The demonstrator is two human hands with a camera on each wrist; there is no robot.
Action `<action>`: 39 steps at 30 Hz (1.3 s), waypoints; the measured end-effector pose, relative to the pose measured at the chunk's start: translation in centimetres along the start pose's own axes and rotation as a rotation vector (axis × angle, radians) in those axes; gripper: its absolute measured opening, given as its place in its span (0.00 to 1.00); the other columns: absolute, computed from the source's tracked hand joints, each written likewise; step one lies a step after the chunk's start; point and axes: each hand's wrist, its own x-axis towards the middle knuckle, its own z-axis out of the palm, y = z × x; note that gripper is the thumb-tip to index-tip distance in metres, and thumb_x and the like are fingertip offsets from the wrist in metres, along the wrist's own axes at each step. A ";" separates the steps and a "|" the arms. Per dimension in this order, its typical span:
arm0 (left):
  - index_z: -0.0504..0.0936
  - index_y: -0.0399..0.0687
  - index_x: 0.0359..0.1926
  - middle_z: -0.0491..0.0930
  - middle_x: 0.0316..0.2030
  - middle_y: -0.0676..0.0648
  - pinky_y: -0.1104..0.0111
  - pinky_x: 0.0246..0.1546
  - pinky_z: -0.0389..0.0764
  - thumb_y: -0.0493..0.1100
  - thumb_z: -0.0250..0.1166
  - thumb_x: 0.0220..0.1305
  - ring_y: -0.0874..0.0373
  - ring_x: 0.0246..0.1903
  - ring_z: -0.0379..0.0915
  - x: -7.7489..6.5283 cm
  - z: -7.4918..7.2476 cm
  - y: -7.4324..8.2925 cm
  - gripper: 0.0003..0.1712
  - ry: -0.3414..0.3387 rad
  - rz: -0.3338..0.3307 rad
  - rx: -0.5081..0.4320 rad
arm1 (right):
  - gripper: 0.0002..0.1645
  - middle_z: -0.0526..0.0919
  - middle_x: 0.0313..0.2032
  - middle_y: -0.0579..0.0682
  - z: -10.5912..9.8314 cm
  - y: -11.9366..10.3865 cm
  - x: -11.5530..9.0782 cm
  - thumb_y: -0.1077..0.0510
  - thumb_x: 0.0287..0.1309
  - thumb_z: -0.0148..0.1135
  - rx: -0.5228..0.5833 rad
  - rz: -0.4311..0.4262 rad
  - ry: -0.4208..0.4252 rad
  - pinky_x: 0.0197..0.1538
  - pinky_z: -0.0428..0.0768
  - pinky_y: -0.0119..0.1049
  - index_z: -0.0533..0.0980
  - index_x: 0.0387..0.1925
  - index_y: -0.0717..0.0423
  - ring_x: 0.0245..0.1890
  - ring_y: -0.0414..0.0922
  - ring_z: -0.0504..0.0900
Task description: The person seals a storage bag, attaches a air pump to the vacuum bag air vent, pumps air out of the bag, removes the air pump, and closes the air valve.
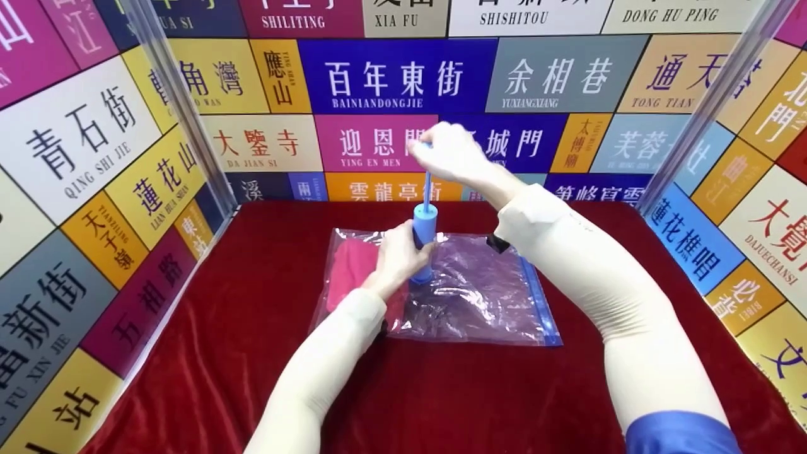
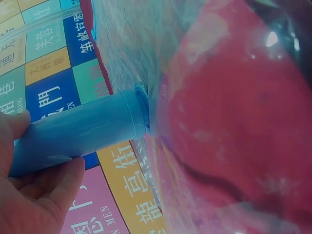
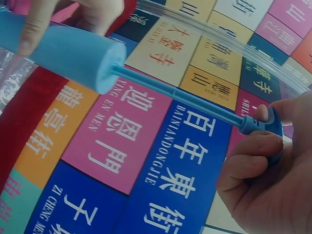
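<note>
1. Pump [image 1: 424, 230] stands roughly upright on the clear bag [image 1: 479, 293], just beside the pink cloth [image 1: 352, 271], which lies inside under the film. The bag lies flat on the red table cover [image 1: 479, 403], probably so that the pump has something firm to bear on.
2. Left hand [image 1: 403, 252] grips the barrel, thumb and fingers curled around it; this looks meant to keep the barrel steady and its foot against the bag while the other hand works.
3. Right hand [image 1: 451, 148] is clenched around the handle [image 3: 275, 134], above the barrel. The rod [image 1: 427, 191] runs well out between them, so the two hands seem set to pull and push along one line.
4. The head view alone gives the whole layout: cloth toward the bag's left side, blue strip [image 1: 541, 299] along its right edge, pump between. There the fist hides most of the handle.
5. The right wrist view uncovers that handle, with fingers hooked over it, and the rod entering the barrel's end cap [image 3: 111, 67].
6. The left wrist view shows what the head view partly loses: the collar [image 2: 141, 109] where barrel meets film. Whether it is sealed to a valve, I cannot tell.
</note>
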 end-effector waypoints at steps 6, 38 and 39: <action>0.82 0.46 0.50 0.88 0.40 0.47 0.59 0.44 0.87 0.52 0.77 0.62 0.50 0.40 0.86 -0.1 0.0 0.0 0.22 -0.009 -0.020 -0.023 | 0.30 0.65 0.16 0.42 1.7 1.0 -0.4 0.39 0.75 0.52 0.009 -0.013 -0.050 0.21 0.58 0.33 0.66 0.17 0.46 0.18 0.40 0.62; 0.82 0.44 0.53 0.87 0.41 0.46 0.59 0.46 0.87 0.52 0.77 0.61 0.50 0.40 0.86 0.2 0.1 -0.1 0.25 -0.023 -0.003 -0.011 | 0.29 0.79 0.27 0.49 7.6 4.6 -1.5 0.35 0.76 0.47 -0.044 -0.036 -0.138 0.33 0.74 0.42 0.78 0.27 0.47 0.33 0.49 0.79; 0.82 0.45 0.53 0.87 0.41 0.46 0.59 0.46 0.87 0.52 0.77 0.61 0.50 0.40 0.86 0.2 0.0 -0.1 0.25 -0.026 -0.010 -0.010 | 0.29 0.77 0.26 0.49 7.6 4.6 -1.4 0.35 0.77 0.47 -0.044 -0.035 -0.140 0.33 0.73 0.42 0.76 0.25 0.47 0.32 0.49 0.79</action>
